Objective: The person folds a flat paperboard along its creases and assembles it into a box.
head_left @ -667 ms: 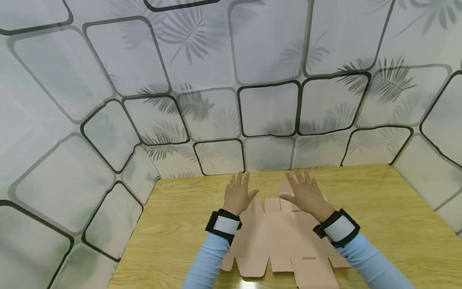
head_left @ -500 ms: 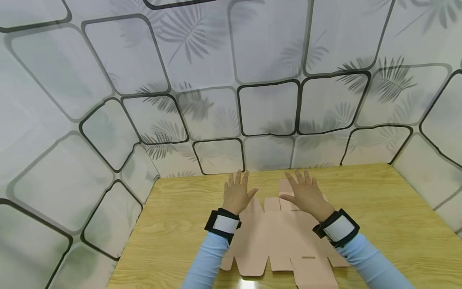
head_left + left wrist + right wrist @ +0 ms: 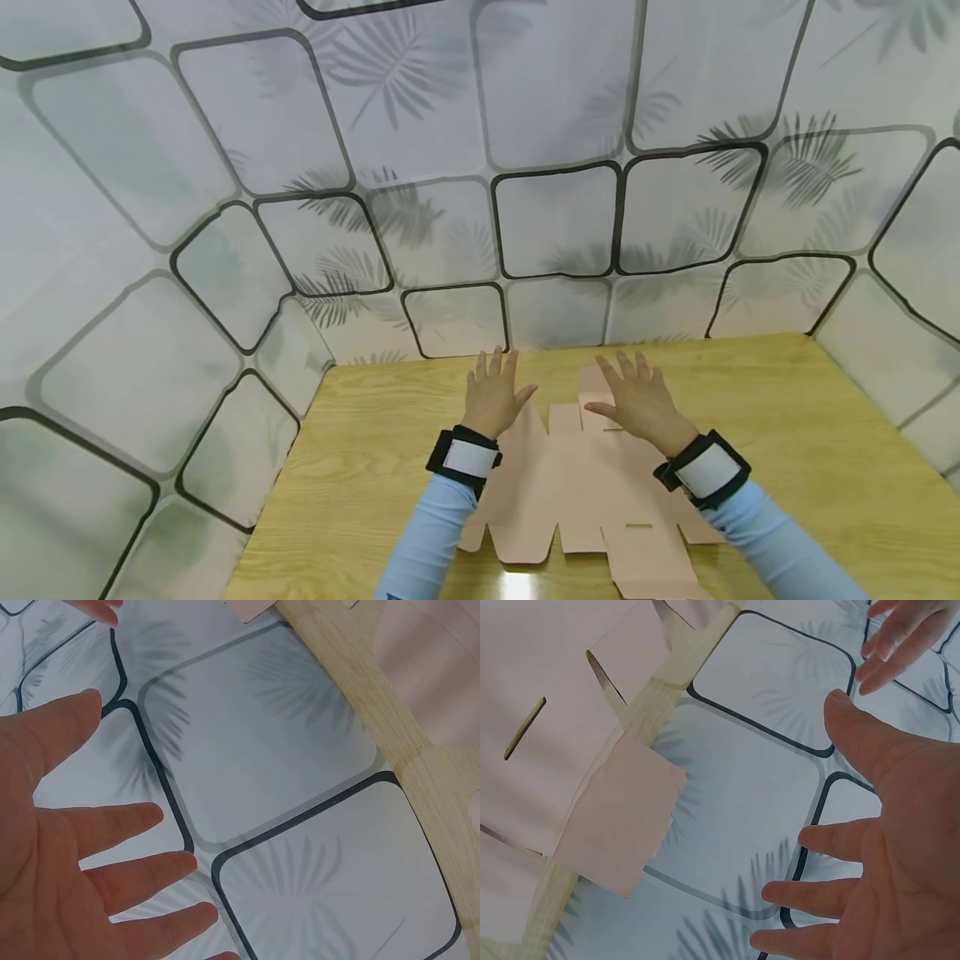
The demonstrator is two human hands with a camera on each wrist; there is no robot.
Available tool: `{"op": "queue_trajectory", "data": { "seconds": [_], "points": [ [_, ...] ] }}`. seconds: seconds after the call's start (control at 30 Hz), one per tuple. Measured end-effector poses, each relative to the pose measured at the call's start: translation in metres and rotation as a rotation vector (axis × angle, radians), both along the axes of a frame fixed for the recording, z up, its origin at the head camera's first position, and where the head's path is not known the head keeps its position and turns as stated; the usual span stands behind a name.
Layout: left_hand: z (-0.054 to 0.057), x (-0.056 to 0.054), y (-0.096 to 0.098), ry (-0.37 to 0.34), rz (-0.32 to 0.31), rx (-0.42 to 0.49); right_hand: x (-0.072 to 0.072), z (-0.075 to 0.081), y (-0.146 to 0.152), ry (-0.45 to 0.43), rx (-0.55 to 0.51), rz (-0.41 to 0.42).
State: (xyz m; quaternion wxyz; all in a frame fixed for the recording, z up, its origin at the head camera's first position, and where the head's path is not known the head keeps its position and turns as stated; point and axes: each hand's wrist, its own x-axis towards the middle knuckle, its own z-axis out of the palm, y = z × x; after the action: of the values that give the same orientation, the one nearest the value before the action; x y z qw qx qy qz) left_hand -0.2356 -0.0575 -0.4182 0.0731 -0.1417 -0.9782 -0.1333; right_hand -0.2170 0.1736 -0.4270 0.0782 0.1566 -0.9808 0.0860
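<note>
A flat, unfolded cardboard box blank (image 3: 577,483) in pale pinkish tan lies on the wooden table, its flaps and slots spread out. Over its far left part my left hand (image 3: 491,400) is held with straight, spread fingers and holds nothing. My right hand (image 3: 641,404) is spread the same way above the blank's far right part, also holding nothing. In the left wrist view the left palm (image 3: 37,862) faces the camera with thumb and fingers apart. The right wrist view shows the right palm (image 3: 885,847) likewise, with the blank's end flap (image 3: 622,817) beside it.
The wood-grain table (image 3: 360,500) extends on both sides of the blank. A pale wall covering (image 3: 555,225) with dark rounded outlines and leaf prints rises behind the table's far edge and along its sides. Black straps with white patches (image 3: 471,457) circle both wrists.
The head view has shifted slightly, so the table and blank appear a little higher. Both hands keep their spread pose over the blank, which stays where it lies.
</note>
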Motion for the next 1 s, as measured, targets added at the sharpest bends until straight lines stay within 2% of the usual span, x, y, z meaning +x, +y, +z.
{"op": "queue_trajectory", "data": {
  "seconds": [0.3,0.43,0.6,0.73,0.9,1.0],
  "points": [
    [-0.008,0.001,0.0,-0.018,0.014,-0.01,0.002,-0.007,0.001,-0.015,0.011,0.002],
    [-0.01,0.001,0.001,-0.042,0.013,0.004,0.0,-0.009,0.003,-0.011,0.017,0.003],
    [-0.016,0.003,0.002,-0.085,0.012,-0.022,0.001,-0.014,0.004,-0.056,-0.004,0.002],
    [-0.028,0.005,0.001,-0.099,0.002,-0.068,0.005,-0.023,0.006,-0.115,0.008,0.01],
    [-0.051,0.009,-0.004,-0.15,-0.032,-0.087,0.011,-0.039,0.011,-0.275,0.009,-0.007],
    [-0.067,0.013,-0.01,-0.199,-0.05,-0.138,0.014,-0.05,0.017,-0.373,0.024,-0.033]
  ]
}}
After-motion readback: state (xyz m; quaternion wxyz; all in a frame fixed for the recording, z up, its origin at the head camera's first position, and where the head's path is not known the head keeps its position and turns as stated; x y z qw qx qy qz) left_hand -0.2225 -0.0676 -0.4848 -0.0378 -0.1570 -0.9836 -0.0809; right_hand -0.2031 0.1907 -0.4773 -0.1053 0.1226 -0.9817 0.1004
